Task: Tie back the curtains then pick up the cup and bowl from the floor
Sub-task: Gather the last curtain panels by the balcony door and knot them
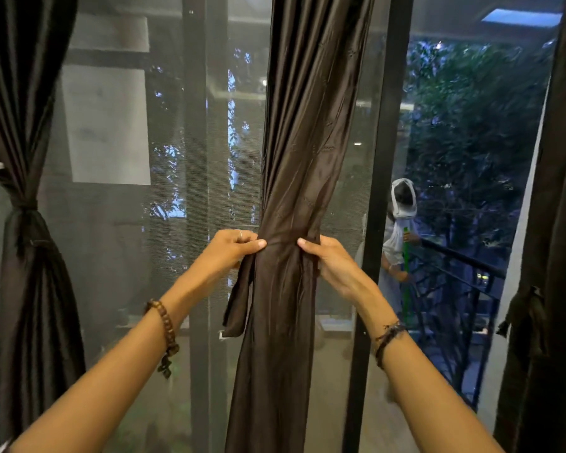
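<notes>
A dark brown curtain [304, 152] hangs gathered in the middle of the view, in front of a glass door. A matching fabric tie band [237, 305] is wrapped round it at hand height, and one end dangles on its left. My left hand [234, 246] pinches the band at the curtain's left side. At the right side my right hand [327, 259] grips the band against the folds. No cup or bowl is in view.
A second brown curtain [23, 223] hangs tied at the left edge, a third [546, 256] at the right. Behind the glass is a balcony with a black railing [464, 263]. A person in white [401, 230] stands there by a green pole.
</notes>
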